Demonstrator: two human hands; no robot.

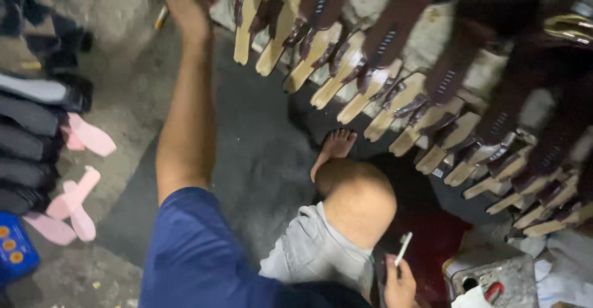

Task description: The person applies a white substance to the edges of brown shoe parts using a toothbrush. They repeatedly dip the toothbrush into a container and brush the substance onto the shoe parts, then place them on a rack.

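Observation:
My left hand [185,2] is stretched far forward to the top edge of the view, beside the leftmost sandal [244,27] in a curved row of sandals [377,92] with tan insoles and dark brown straps. Its fingers are cut off by the frame, so what they grip is hidden. A small yellowish object [162,16] shows just under that hand. My right hand [398,283] rests low by my bent knee [358,197] and holds a thin white stick [403,247] upright. My bare foot [336,144] lies on a dark mat [259,160].
Flat pink insoles [77,203] lie on the concrete floor at the left, next to a stack of black soles [28,141]. A blue box [15,246] sits at the bottom left. A grey metal container [494,274] with a red-handled tool stands at the bottom right.

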